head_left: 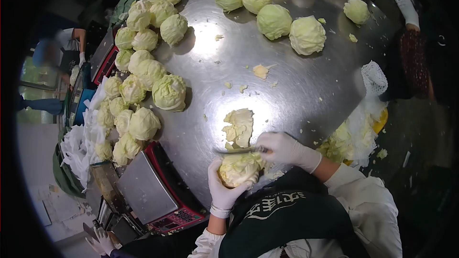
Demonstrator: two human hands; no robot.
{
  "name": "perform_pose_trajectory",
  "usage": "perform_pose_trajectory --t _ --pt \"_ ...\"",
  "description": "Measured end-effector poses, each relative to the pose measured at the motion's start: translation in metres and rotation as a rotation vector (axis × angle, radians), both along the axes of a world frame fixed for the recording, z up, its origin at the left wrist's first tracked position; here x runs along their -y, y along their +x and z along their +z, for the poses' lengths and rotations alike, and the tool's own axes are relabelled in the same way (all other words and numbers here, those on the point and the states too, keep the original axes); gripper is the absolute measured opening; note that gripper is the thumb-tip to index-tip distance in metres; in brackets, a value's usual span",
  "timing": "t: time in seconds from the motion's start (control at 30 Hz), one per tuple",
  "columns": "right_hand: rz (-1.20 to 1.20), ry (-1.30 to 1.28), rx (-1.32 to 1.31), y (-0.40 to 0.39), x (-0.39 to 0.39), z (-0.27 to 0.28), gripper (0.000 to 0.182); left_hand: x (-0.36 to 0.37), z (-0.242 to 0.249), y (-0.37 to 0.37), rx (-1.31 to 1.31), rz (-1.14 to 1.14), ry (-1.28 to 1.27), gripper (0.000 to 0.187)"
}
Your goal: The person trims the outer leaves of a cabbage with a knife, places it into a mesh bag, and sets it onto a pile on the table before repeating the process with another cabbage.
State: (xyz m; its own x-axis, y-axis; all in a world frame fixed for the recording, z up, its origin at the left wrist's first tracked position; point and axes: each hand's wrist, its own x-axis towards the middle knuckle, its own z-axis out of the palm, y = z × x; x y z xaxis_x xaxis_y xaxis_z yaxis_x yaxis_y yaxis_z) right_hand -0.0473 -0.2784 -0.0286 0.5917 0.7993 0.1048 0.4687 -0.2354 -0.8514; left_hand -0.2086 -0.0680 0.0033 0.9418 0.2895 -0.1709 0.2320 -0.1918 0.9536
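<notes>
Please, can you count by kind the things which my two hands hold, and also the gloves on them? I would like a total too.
Cabbage, in the left hand: 1
Knife, in the right hand: 1
White gloves: 2
Total: 4

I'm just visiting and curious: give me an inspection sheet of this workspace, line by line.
Surface: metal table, shiny, strewn with scraps.
Things in work: held cabbage; what looks like a knife beside it; heaped cabbages at picture left, more cabbages along the top.
Clutter: loose leaf near the held cabbage; white bags at picture left.
Hands: both gloved; left hand cups the held cabbage, right hand grips the apparent knife.
Cables: nothing seen.
Surroundings: scale with red body; co-worker's gloved hand at upper right.
</notes>
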Motion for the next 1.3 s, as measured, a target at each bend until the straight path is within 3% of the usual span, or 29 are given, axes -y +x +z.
perform_pose_trajectory --t 0.03,0.1,0.17,0.23,0.3,0.43,0.5,0.57,0.63,0.7,0.73,0.77,0.8,0.83,0.87,0.9,0.93,1.0,1.03,1.07,1.1,1.13,1.17,1.2,1.23,1.3 --pt "0.003 0.001 0.002 0.008 0.001 -0.007 0.026 -0.002 -0.006 -0.005 0.049 0.004 0.052 0.105" --pt "-0.339 -0.411 -0.181 0.022 0.001 -0.016 0.028 -0.002 -0.004 -0.009 0.095 0.018 0.104 0.104" --pt "-0.296 -0.268 -0.18 0.022 0.002 0.02 0.032 0.006 0.015 -0.005 0.172 -0.163 0.54 0.097" --pt "-0.259 -0.131 -0.184 0.015 -0.002 0.038 0.035 0.015 0.019 -0.001 0.177 -0.181 0.561 0.093" --pt "0.131 0.054 -0.285 -0.001 -0.012 0.043 0.039 0.02 0.022 0.005 0.189 -0.269 0.647 0.087" --pt "0.184 0.069 -0.301 0.007 -0.02 0.04 0.035 0.019 0.023 0.001 0.112 -0.219 0.63 0.104" --pt "0.115 -0.073 -0.385 0.011 -0.022 0.046 0.029 0.016 0.025 0.004 0.092 -0.238 0.635 0.108" --pt "0.024 -0.041 -0.291 0.009 -0.022 0.035 0.024 0.011 0.028 0.002 0.073 -0.258 0.636 0.113" --pt "-0.3 -0.138 -0.383 0.023 -0.016 0.026 0.022 0.0 0.031 0.001 0.019 -0.257 0.59 0.115" --pt "-0.461 -0.266 -0.365 0.044 0.008 -0.008 0.028 -0.024 0.022 -0.014 0.029 -0.287 0.56 0.117" --pt "-0.456 -0.262 -0.362 0.045 0.015 -0.009 0.028 -0.033 0.02 -0.023 -0.024 -0.161 0.254 0.121" --pt "-0.506 -0.286 -0.131 0.042 0.02 -0.009 0.029 -0.038 0.018 -0.03 -0.079 -0.035 -0.053 0.126" --pt "-0.557 -0.308 0.099 0.038 0.022 -0.007 0.033 -0.018 0.063 -0.014 -0.116 0.087 -0.271 0.14" --pt "-0.5 -0.218 0.096 0.031 0.014 0.015 0.043 -0.014 0.057 -0.017 -0.117 0.086 -0.27 0.14" --pt "-0.443 -0.132 0.09 0.022 -0.001 0.044 0.055 -0.012 0.047 -0.026 -0.046 0.097 -0.09 0.145" --pt "-0.287 -0.124 -0.089 0.011 -0.014 0.063 0.066 -0.009 0.041 -0.032 0.022 0.106 0.089 0.15" --pt "-0.127 -0.111 -0.263 0.001 -0.026 0.074 0.077 -0.004 0.044 -0.031 -0.024 0.006 0.569 0.15" --pt "0.14 -0.012 -0.524 -0.021 -0.044 0.058 0.088 0.004 0.038 -0.029 -0.052 -0.011 0.647 0.145" --pt "0.14 -0.01 -0.524 -0.027 -0.047 0.052 0.088 0.005 0.034 -0.029 -0.083 -0.028 0.723 0.14" --pt "0.184 0.055 -0.536 -0.033 -0.05 0.045 0.087 0.0 0.024 -0.032 -0.011 -0.022 0.617 0.129" --pt "0.23 0.12 -0.548 -0.036 -0.053 0.036 0.086 -0.009 0.015 -0.034 -0.014 -0.02 0.617 0.129" --pt "0.216 0.192 -0.485 -0.029 -0.058 0.038 0.073 -0.019 0.008 -0.036 -0.007 0.004 0.43 0.124" --pt "0.107 0.053 -0.789 -0.026 -0.05 0.046 0.048 -0.028 0.002 -0.04 0.002 0.031 0.245 0.12" --pt "0.009 0.084 -0.706 -0.027 -0.05 0.016 0.039 -0.035 0.0 -0.041 0.043 0.078 0.082 0.113" --pt "-0.089 0.119 -0.619 -0.026 -0.048 -0.018 0.029 -0.039 0.003 -0.04 0.048 0.087 0.089 0.113" --pt "-0.31 0.01 -0.367 -0.004 -0.017 -0.037 0.023 -0.045 0.01 -0.037 0.035 0.265 -0.364 0.111"
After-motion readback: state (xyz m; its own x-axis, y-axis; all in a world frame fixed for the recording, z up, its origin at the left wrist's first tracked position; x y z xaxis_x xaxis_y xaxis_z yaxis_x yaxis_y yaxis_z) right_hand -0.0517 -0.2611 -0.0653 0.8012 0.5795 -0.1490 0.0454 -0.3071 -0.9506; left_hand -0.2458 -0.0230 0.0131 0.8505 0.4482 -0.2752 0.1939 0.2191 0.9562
